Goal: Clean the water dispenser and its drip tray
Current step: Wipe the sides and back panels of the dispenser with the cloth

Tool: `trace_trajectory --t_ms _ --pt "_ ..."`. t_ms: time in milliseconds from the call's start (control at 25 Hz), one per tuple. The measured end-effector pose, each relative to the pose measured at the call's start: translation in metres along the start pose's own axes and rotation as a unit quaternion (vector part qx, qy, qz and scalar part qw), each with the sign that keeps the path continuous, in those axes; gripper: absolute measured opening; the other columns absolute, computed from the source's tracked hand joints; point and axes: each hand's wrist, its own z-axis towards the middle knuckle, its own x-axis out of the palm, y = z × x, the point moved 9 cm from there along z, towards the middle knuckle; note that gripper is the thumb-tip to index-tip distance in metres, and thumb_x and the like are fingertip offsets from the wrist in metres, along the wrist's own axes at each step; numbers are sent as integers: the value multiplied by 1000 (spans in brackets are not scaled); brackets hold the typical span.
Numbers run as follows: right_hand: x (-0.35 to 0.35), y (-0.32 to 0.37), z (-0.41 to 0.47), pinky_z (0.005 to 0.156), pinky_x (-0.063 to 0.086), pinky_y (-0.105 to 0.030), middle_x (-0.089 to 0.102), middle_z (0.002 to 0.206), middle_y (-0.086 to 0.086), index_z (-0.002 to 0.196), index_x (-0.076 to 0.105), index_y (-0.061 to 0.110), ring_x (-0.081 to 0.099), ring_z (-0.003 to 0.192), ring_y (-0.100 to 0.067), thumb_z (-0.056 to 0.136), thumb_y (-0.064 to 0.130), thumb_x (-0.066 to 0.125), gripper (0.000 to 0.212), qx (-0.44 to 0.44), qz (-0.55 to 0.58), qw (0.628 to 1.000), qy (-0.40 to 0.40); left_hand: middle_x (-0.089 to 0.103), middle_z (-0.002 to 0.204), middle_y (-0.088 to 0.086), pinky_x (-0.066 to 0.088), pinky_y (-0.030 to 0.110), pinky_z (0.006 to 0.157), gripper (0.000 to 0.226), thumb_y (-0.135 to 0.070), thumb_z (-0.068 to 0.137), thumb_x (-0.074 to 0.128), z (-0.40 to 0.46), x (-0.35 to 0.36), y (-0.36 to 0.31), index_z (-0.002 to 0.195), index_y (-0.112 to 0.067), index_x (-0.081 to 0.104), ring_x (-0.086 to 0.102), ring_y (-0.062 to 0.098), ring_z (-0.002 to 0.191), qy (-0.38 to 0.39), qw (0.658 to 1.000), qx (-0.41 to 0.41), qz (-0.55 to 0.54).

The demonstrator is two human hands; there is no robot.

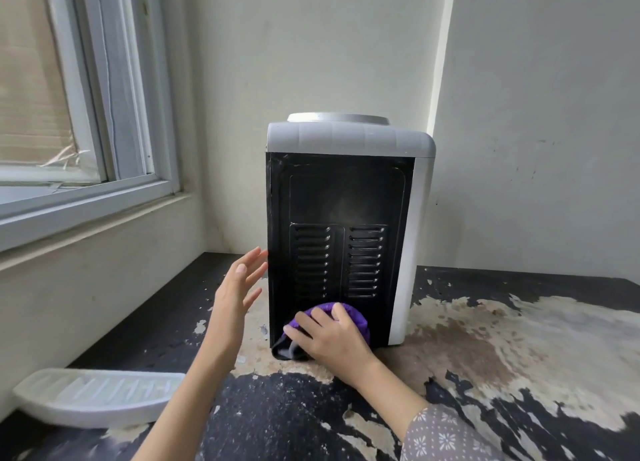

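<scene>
The water dispenser [349, 218] stands before us on a peeling black tabletop [485, 339] — window [86, 114] left, pale walls behind. Our right hand [332, 339] presses a purple cloth [353, 313] to its back, fingers curled round it; our left hand [235, 294] has its fingers spread.

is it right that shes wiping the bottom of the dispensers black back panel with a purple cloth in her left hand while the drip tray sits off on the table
Not quite: the head view shows the right hand pressing the purple cloth low on the water dispenser's black back panel. The left hand is open beside it. The drip tray does sit on the table.
</scene>
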Motion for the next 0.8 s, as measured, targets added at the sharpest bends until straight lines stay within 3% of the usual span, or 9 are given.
trace_trajectory --t_ms 120,320,400,560,640,800 --pt "-5 8 1 62 44 -29 62 100 7 91 67 30 56 78 -13 77 21 61 18 -27 -13 999 27 54 134 -12 42 24 97 54 -51 86 30 -1 0 1 132 -28 48 52 2 121 3 1000 -5 -3" --pt "-40 -34 38 62 43 -28 65 95 4 96 71 23 57 74 -15 95 6 34 41 80 -11 993 -84 56 131 -14 43 24 95 49 -49 86 33 -1 0 1 128 -30 50 54 0 118 4 1000 -8 -27" --pt "-30 -26 32 61 42 -30 64 95 4 100 71 22 55 73 -16 98 4 26 48 52 -20 996 -71 56 131 -14 43 23 94 49 -49 86 33 0 -1 2 127 -30 50 54 0 118 7 999 -10 -33" --pt "-2 11 2 60 44 -27 63 95 9 95 70 31 55 74 -12 85 12 33 43 -36 -6 999 35 55 133 -13 43 23 94 51 -50 86 32 -2 -1 3 129 -29 49 54 0 119 17 999 -16 -28" --pt "-4 8 6 61 43 -26 63 96 8 90 70 33 55 75 -11 81 14 37 39 5 27 999 47 56 132 -14 43 23 94 51 -50 85 32 -3 -1 3 129 -29 50 54 1 118 17 999 -18 -25" --pt "-21 -24 38 66 41 -30 60 99 2 108 63 24 52 79 -14 83 11 53 31 142 101 984 -46 59 126 -18 38 25 100 47 -48 85 33 -2 -6 1 123 -31 54 53 -1 118 -11 999 -14 -28"
